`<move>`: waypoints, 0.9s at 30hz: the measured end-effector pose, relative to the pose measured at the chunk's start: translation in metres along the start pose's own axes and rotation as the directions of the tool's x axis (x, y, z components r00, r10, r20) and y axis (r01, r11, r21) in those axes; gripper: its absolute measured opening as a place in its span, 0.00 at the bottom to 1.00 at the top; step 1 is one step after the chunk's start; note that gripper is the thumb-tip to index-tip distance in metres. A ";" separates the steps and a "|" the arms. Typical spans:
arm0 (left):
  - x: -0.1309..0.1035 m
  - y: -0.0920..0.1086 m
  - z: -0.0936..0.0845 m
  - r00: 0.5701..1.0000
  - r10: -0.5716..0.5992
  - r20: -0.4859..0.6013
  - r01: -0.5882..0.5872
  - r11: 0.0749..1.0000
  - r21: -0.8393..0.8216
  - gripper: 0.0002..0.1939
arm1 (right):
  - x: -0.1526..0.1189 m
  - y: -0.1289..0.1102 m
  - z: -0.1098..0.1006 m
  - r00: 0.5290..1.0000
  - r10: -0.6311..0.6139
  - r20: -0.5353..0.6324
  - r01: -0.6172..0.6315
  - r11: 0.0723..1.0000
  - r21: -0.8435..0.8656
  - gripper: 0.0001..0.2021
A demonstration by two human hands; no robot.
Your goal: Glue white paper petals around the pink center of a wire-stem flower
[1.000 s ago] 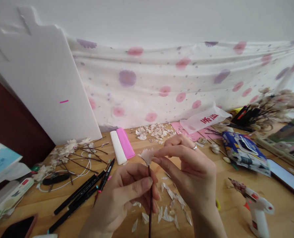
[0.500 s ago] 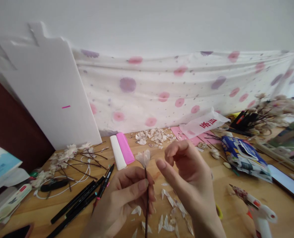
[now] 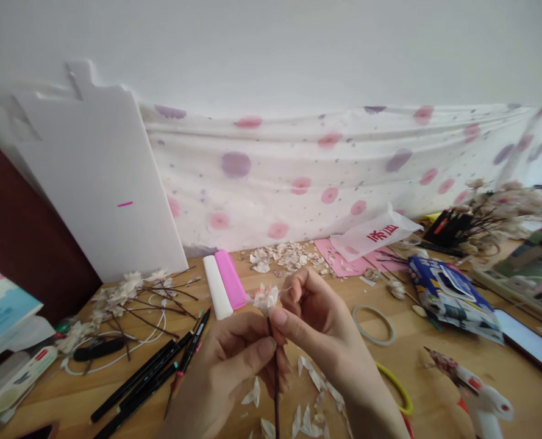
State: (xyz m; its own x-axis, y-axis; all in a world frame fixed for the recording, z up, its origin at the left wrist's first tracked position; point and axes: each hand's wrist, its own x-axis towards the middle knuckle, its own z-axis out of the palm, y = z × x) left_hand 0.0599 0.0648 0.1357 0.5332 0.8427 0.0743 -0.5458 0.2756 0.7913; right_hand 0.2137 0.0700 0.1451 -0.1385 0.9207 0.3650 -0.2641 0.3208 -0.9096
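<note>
A pale, translucent-petalled artificial flower stands upright on a thin dark brown stem. My left hand is closed round the stem just below the bloom. At the flower's right edge, my right hand has its thumb against the base of the petals and its fingers curled close by. A fine whitish strand shows near those fingertips. Loose pale petals lie on the table beneath both hands.
Left are black markers, finished flower sprigs and a white cable. White and pink slabs and a petal pile lie behind. Rightward are a tape ring, a yellow ring, a glue gun and a blue packet.
My right hand has moved left and down, from beside the flower to touching it, its fingers closing. My left hand still holds the stem. The view has tilted slightly.
</note>
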 end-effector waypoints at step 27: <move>-0.002 0.005 0.002 0.993 -0.100 -0.063 0.103 0.993 0.050 0.10 | 0.000 -0.009 -0.013 0.768 -0.641 0.005 0.530 0.630 -0.567 0.13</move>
State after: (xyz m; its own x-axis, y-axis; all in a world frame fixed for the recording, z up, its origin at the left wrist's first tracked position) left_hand 0.0573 0.0631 0.1405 0.5431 0.8385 -0.0438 -0.4548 0.3375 0.8242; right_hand 0.2288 0.0697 0.1507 0.0581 0.4999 0.8641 0.3016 0.8164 -0.4925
